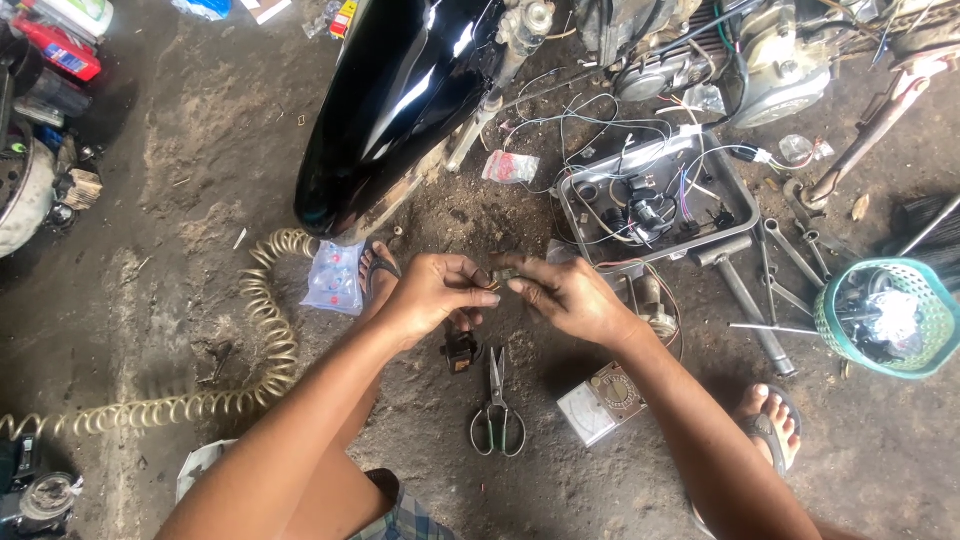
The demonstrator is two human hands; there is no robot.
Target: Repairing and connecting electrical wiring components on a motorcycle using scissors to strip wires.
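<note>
My left hand (435, 293) and my right hand (568, 296) meet in the middle of the view, both pinching one small dark metal part (503, 273) between their fingertips. The part is mostly hidden by the fingers. Directly below the hands, on the dirt floor, lie a small black and orange component (460, 353) and a pair of scissors (498, 407). A pale analogue meter (602, 402) lies under my right forearm.
A black motorcycle tank (395, 100) stands behind the hands, with the engine (700, 50) at the top right. A grey metal tray (740, 195) holds wires and connectors. Wrenches (790, 260), a hammer (745, 295), a green basket (828, 312) and a coiled air hose (265, 330) surround me.
</note>
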